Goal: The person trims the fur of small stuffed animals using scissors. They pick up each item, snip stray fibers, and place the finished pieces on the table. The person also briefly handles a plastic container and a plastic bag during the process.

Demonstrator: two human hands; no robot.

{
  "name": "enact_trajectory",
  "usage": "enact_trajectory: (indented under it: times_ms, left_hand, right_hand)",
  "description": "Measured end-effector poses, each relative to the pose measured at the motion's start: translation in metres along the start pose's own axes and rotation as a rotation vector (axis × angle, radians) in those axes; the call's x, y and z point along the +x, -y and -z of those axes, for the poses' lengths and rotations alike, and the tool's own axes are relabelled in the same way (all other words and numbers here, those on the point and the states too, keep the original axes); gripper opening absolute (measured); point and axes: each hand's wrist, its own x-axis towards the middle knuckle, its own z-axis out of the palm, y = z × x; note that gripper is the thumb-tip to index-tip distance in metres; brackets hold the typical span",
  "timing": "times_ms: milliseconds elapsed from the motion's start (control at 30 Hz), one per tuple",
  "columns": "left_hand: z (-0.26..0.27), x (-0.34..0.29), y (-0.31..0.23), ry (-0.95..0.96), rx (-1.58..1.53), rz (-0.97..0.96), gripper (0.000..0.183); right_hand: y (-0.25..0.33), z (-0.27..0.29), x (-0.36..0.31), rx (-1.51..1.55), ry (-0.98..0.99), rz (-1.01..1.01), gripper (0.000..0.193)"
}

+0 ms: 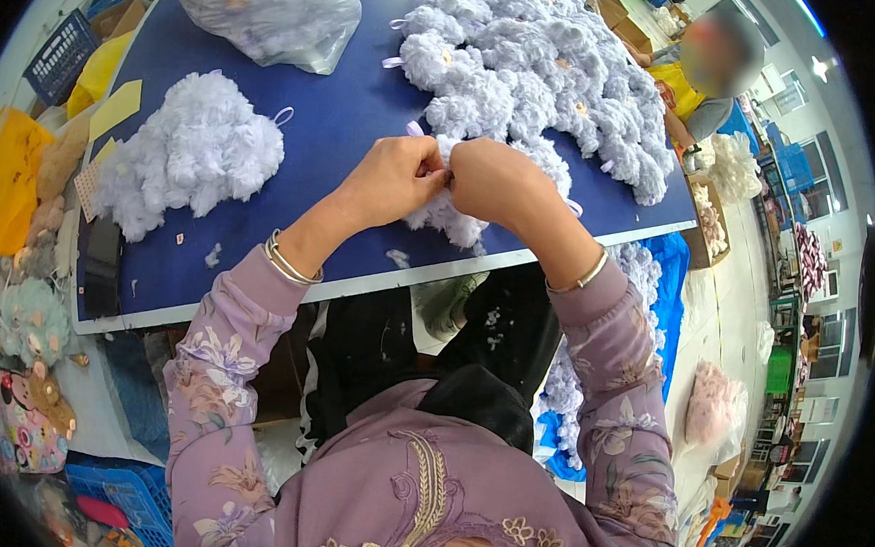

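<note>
My left hand point(393, 176) and my right hand point(503, 182) meet at the near edge of the blue table point(334, 157). Both are closed, their fingertips pinched together and touching; what lies between them is too small and hidden to name. Right under them is a fluffy pale lilac-grey plush piece point(451, 222), partly covered by my hands. A small lilac ribbon loop point(415, 129) shows just beyond my left hand. Past my hands spreads a large heap of similar plush pieces point(530, 69), some with ribbon loops and small tan patches.
More plush pieces point(200, 144) are piled on the left, near a dark phone-like slab point(102, 265). A filled clear plastic bag point(273, 13) stands at the back. Across the table's right side sits a person in a yellow apron point(674, 87). Plush pieces on blue sheeting point(665, 287) lie below the right edge.
</note>
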Motion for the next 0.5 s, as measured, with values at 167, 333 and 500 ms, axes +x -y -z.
enact_trajectory:
  times_ms: [167,333,500]
  left_hand:
    - [0.004,0.005,0.011,0.049,-0.119,0.013,0.017]
    - [0.008,0.009,0.019,0.027,-0.208,0.029,0.018]
    - [0.005,0.012,0.025,0.0,-0.308,0.05,0.016]
  right_hand:
    - [-0.025,-0.02,0.023,0.178,0.018,0.093,0.02]
    - [-0.046,-0.049,0.02,0.601,-0.119,0.169,0.027]
    - [-0.038,-0.092,0.004,1.012,-0.367,0.088,0.027]
